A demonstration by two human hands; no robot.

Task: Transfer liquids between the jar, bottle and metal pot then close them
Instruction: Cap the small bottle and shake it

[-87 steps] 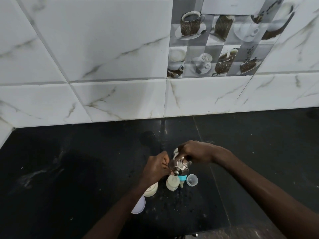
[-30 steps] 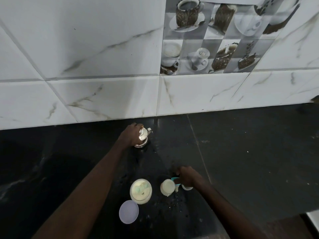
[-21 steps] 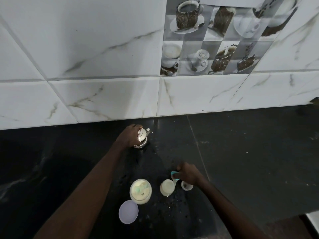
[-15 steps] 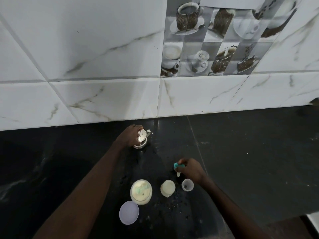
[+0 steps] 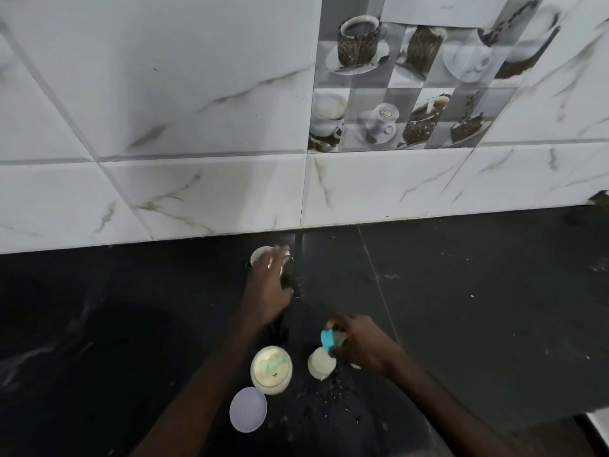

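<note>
On the black counter (image 5: pixel 461 291) the left hand (image 5: pixel 267 291) reaches toward the wall, its blurred fingertips (image 5: pixel 280 253) over the metal pot (image 5: pixel 262 257). The right hand (image 5: pixel 359 341) pinches a teal cap (image 5: pixel 328 339) just above the open bottle (image 5: pixel 321 366). Left of those fingers stands the open jar (image 5: pixel 271 369), its lid (image 5: pixel 247 409) beside it.

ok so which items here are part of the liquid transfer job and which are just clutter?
In the job:
jar
jar lid
bottle
blue cap, in right hand
metal pot, by left hand

Lying about:
crumbs on countertop
</note>
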